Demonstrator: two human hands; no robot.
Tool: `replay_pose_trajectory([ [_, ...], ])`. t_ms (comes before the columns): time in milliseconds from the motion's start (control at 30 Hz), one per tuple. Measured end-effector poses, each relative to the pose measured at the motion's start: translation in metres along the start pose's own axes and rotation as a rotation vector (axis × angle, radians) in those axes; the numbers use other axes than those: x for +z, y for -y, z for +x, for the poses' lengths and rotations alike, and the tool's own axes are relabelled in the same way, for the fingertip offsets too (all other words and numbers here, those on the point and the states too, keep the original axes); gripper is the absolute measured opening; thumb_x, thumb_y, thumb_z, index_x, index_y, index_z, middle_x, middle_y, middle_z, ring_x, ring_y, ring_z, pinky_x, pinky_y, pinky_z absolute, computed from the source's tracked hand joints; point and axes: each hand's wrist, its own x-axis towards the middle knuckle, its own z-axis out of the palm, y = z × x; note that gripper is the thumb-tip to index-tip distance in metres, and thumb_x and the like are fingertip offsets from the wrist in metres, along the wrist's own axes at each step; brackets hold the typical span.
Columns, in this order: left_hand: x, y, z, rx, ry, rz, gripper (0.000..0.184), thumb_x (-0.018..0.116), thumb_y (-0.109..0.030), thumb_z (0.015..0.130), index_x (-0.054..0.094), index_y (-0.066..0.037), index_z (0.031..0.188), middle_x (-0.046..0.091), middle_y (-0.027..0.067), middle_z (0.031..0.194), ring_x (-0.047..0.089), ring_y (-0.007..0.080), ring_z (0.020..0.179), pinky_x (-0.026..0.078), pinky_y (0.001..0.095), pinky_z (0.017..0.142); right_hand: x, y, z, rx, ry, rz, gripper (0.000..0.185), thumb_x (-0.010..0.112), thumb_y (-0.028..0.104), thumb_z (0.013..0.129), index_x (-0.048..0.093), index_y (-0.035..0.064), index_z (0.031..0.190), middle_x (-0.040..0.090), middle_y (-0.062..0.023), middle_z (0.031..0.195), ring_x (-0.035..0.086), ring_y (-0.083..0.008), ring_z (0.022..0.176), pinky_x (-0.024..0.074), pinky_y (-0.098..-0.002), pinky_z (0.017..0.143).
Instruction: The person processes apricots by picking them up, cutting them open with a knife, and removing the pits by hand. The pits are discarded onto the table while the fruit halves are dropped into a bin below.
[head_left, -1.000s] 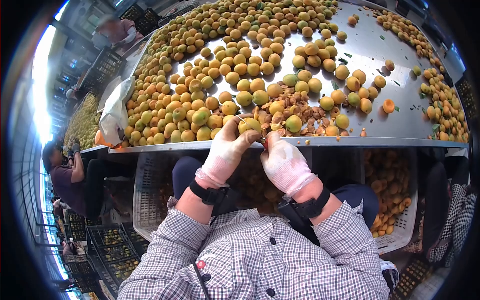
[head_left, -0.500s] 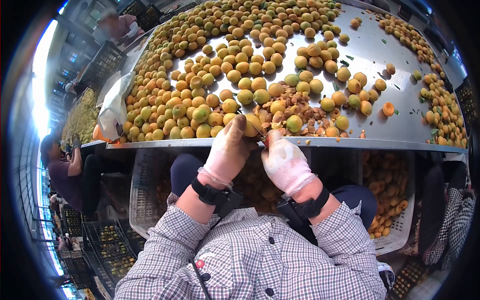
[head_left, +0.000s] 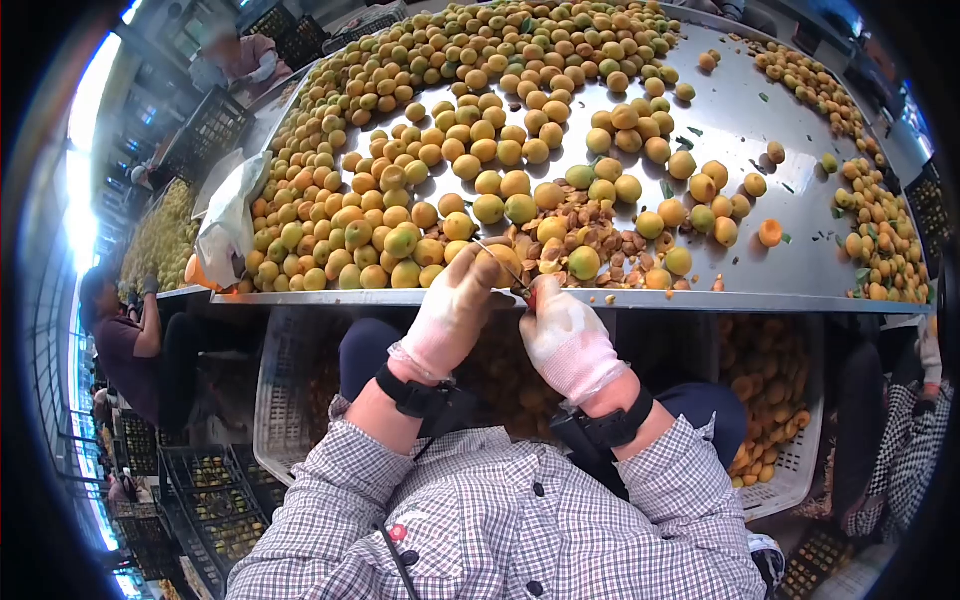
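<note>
At the table's near edge my left hand (head_left: pixel 452 312), in a stained white glove, has its fingers wrapped round a yellow-orange fruit (head_left: pixel 499 264). My right hand (head_left: pixel 566 335), gloved too, grips a small knife (head_left: pixel 512 272) by its red handle; the thin blade points up and left across the fruit. Beyond my hands lies a heap of brown pits (head_left: pixel 590 222) mixed with fruits. Whole yellow, orange and greenish fruits (head_left: pixel 365 215) cover much of the metal table (head_left: pixel 780 255).
Below the table stand a white crate (head_left: pixel 283 400) at the left and a crate of halved fruits (head_left: pixel 765 400) at the right. A white bag (head_left: pixel 228 225) lies on the left corner. Co-workers (head_left: pixel 130 335) sit at the left; black crates (head_left: pixel 210 485) stand behind.
The fruit and the knife have shifted against each other, and the blade now lies across the fruit's top. At the right edge a person's arm has come into view.
</note>
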Motion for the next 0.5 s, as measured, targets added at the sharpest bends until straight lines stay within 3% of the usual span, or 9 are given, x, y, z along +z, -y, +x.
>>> replay_pose_trajectory([
  [67, -0.004, -0.001, 0.003, -0.027, -0.056, 0.285, 0.043, 0.063, -0.031, 0.098, 0.054, 0.002, 0.124, 0.062, 0.0068, 0.112, 0.061, 0.0163, 0.099, 0.050, 0.0293, 0.087, -0.002, -0.001, 0.001, 0.000, 0.037, 0.019, 0.019, 0.059, 0.014, 0.086, 0.052, 0.0013, 0.098, 0.064, -0.0262, 0.079, 0.064, -0.0455, 0.079, 0.0510, -0.0521, 0.071],
  [133, 0.003, 0.007, 0.003, 0.260, -0.114, 0.293, 0.038, 0.066, -0.017, 0.091, 0.059, 0.000, 0.124, 0.069, 0.0052, 0.098, 0.063, 0.0130, 0.089, 0.051, 0.0271, 0.080, 0.008, -0.010, 0.002, -0.057, -0.032, 0.000, 0.021, 0.060, 0.016, 0.086, 0.052, 0.0012, 0.097, 0.064, -0.0250, 0.075, 0.064, -0.0456, 0.077, 0.0513, -0.0529, 0.069],
  [200, 0.004, 0.015, 0.009, 0.107, -0.253, -0.119, 0.034, 0.065, -0.017, 0.092, 0.059, 0.001, 0.121, 0.068, 0.0054, 0.098, 0.063, 0.0147, 0.090, 0.052, 0.0297, 0.080, -0.009, 0.001, 0.002, -0.047, 0.040, -0.058, 0.022, 0.059, 0.019, 0.088, 0.051, 0.0009, 0.098, 0.066, -0.0255, 0.080, 0.066, -0.0441, 0.079, 0.0523, -0.0522, 0.070],
  [267, -0.021, 0.037, 0.023, 0.296, -0.357, -0.157, 0.036, 0.065, -0.029, 0.095, 0.060, 0.000, 0.116, 0.067, 0.0054, 0.097, 0.063, 0.0157, 0.088, 0.053, 0.0307, 0.080, -0.010, 0.002, 0.001, -0.039, 0.072, -0.093, 0.022, 0.059, 0.019, 0.089, 0.052, 0.0010, 0.099, 0.067, -0.0252, 0.082, 0.066, -0.0435, 0.079, 0.0525, -0.0521, 0.071],
  [300, -0.026, 0.018, 0.023, 0.160, -0.361, -0.360, 0.047, 0.060, -0.046, 0.097, 0.059, -0.001, 0.112, 0.064, 0.0057, 0.096, 0.063, 0.0167, 0.087, 0.052, 0.0296, 0.077, -0.008, -0.002, 0.001, -0.047, 0.102, -0.113, 0.022, 0.056, 0.020, 0.090, 0.051, 0.0012, 0.101, 0.067, -0.0241, 0.081, 0.067, -0.0425, 0.079, 0.0529, -0.0521, 0.071],
  [333, -0.022, 0.001, 0.024, 0.191, -0.388, -0.311, 0.056, 0.052, -0.056, 0.099, 0.060, -0.002, 0.111, 0.064, 0.0051, 0.095, 0.061, 0.0142, 0.085, 0.050, 0.0265, 0.071, -0.004, -0.007, 0.000, -0.056, 0.133, -0.129, 0.022, 0.054, 0.020, 0.092, 0.050, 0.0014, 0.103, 0.068, -0.0230, 0.081, 0.068, -0.0416, 0.079, 0.0534, -0.0522, 0.071],
  [433, -0.038, -0.007, 0.017, 0.154, -0.276, 0.038, 0.056, 0.040, -0.053, 0.104, 0.060, -0.002, 0.112, 0.063, 0.0060, 0.093, 0.059, 0.0110, 0.080, 0.047, 0.0233, 0.067, -0.003, -0.005, -0.003, -0.098, -0.130, 0.130, 0.018, 0.060, 0.015, 0.088, 0.057, 0.0022, 0.101, 0.066, -0.0227, 0.080, 0.066, -0.0415, 0.078, 0.0521, -0.0483, 0.069],
  [467, -0.035, 0.006, 0.017, 0.174, -0.248, 0.034, 0.053, 0.037, -0.049, 0.106, 0.060, -0.002, 0.115, 0.063, 0.0086, 0.096, 0.060, 0.0116, 0.084, 0.049, 0.0245, 0.072, -0.002, -0.007, 0.000, -0.159, -0.280, 0.259, 0.019, 0.061, 0.013, 0.088, 0.058, 0.0019, 0.103, 0.065, -0.0225, 0.079, 0.067, -0.0404, 0.077, 0.0520, -0.0468, 0.067],
  [500, -0.039, 0.026, 0.021, 0.269, -0.170, 0.331, 0.051, 0.039, -0.047, 0.106, 0.060, -0.002, 0.115, 0.064, 0.0104, 0.103, 0.057, 0.0123, 0.097, 0.044, 0.0282, 0.088, 0.003, -0.009, 0.008, -0.240, -0.407, 0.461, 0.024, 0.065, 0.010, 0.087, 0.061, 0.0013, 0.108, 0.065, -0.0216, 0.080, 0.068, -0.0364, 0.078, 0.0518, -0.0440, 0.066],
])
